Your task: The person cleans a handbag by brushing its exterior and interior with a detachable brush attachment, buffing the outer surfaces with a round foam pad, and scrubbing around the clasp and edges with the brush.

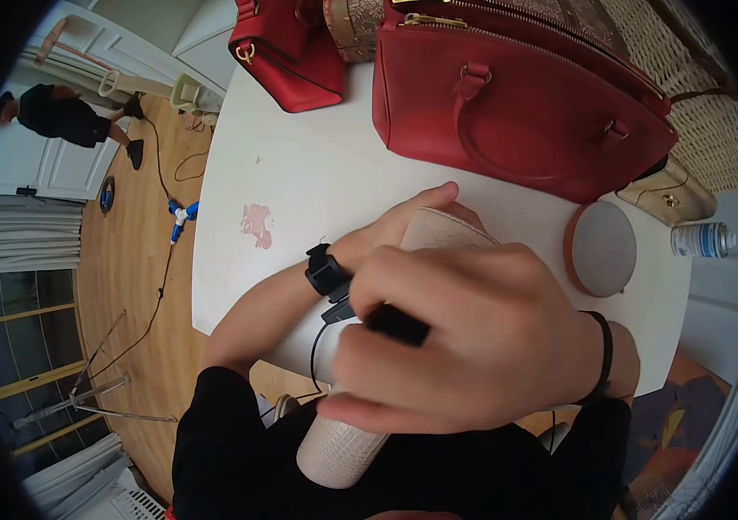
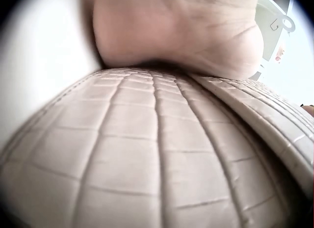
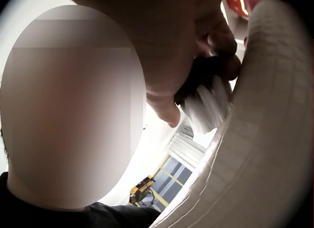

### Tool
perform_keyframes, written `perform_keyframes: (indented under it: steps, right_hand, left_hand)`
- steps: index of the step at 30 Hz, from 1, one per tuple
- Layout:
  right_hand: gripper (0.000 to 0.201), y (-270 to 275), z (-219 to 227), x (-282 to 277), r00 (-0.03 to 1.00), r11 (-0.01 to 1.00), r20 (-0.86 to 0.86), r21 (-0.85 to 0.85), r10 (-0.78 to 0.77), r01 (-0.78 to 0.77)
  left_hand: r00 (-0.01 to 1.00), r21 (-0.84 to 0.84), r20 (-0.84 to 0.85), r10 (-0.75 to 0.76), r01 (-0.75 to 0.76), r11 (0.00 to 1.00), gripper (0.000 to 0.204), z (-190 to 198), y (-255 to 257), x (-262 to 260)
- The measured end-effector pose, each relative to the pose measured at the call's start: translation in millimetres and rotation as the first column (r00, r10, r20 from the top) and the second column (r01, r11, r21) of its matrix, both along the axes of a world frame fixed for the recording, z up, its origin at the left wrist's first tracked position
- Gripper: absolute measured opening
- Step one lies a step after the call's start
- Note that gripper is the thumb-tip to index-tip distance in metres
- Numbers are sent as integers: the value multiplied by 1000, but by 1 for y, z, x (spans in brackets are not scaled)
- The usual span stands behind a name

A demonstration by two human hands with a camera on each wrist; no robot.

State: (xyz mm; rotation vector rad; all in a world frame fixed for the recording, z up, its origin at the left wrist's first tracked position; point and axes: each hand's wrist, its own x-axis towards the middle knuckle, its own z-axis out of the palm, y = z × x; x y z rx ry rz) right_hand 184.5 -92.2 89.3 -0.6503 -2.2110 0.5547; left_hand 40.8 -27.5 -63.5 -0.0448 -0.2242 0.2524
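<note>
Gripping one brush [image 3: 208, 103]: right hand [image 1: 481, 334]. Left hand [image 1: 403, 221] touches beige bag [image 1: 343, 451], grip unclear. Two red bags [image 1: 421, 104]; can [image 1: 700, 240] label illegible.

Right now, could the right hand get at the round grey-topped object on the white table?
Probably yes: nothing stands between the right hand and the round grey-topped object, though its fingers grip a black object, likely needing release first.

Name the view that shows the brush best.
The right wrist view: though blurred, it shows the brush with pale bristles and a dark body. The head view shows only a dark part, between fingers of the right hand. The left wrist view shows none.
</note>
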Motion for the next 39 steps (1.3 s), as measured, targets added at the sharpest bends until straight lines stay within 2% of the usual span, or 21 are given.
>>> perform_keyframes:
  steps: [1,2,3,4,6,7,9,10,11,13,15,18,20,21,23,27,29,31,35,38,39]
  right_hand:
    - [35,1,-4,-6,997,993,-23,92,-69,70]
    - [32,5,-4,-11,989,972,-54,184,-136,143]
    - [24,14,4,0,987,975,49,165,-156,146]
    - [24,30,1,10,986,975,47,165,-158,148]
    - [22,56,-5,25,841,809,171,423,-514,408]
    - [22,53,-2,26,839,806,170,428,-516,409]
    - [22,38,4,27,903,872,31,274,-429,405]
    - [25,26,1,19,956,952,-156,141,-250,272]
    - [24,11,-2,8,968,970,-190,145,-166,195]
    - [24,1,-13,-2,969,981,-231,150,-86,122]
    - [25,4,-25,-5,991,963,-129,262,-21,55]
    - [25,63,-50,5,918,852,-211,346,-337,392]
    - [25,79,-56,12,862,808,-95,311,-497,500]
    - [25,79,-60,11,864,810,-99,308,-494,499]
    - [25,65,-55,-3,869,838,-363,307,-335,451]
    - [25,21,-53,-37,898,947,-412,198,-155,254]
    - [20,23,-68,-43,941,923,-336,347,-40,163]
    - [18,49,-86,-30,929,913,-333,307,-161,269]
    - [15,87,-95,-1,852,779,-221,344,-475,524]
    - [12,62,-98,-32,866,797,-353,370,-355,478]
    - [11,40,-92,-39,899,885,-362,293,-248,362]
  left_hand:
    - [952,136,-306,3,40,990,53,-3,6,-1]
    - [813,252,-580,49,122,960,47,-7,10,-2]
    - [811,252,-583,47,126,959,47,-21,11,-6]
    - [768,549,-567,298,83,831,39,-47,11,-11]
    - [649,945,-288,704,73,320,39,-83,12,-16]
    - [711,950,-208,672,-15,311,45,-76,17,-10]
    - [694,920,-232,681,-70,385,44,-79,15,-20]
    - [674,879,-264,690,-126,459,44,-81,13,-25]
    - [819,852,-196,540,-130,507,39,-39,26,-16]
    - [809,817,-193,555,-181,547,42,-6,19,-11]
    - [788,738,-175,591,-292,608,64,8,11,-10]
    - [798,737,-172,577,-285,613,62,13,13,-9]
    - [808,738,-168,565,-277,616,61,16,20,-10]
    - [812,737,-169,559,-272,618,61,16,24,-12]
    - [817,730,-176,550,-266,629,60,14,30,-15]
    - [837,736,-206,507,-209,643,59,6,47,-20]
    - [844,641,-239,480,-234,731,59,6,40,-23]
    - [849,534,-266,456,-264,803,60,5,38,-29]
    - [712,308,-524,468,-354,883,62,0,51,-51]
    - [633,190,-647,425,-406,894,63,-4,63,-51]
    - [722,457,-451,525,-319,830,61,-4,65,-43]
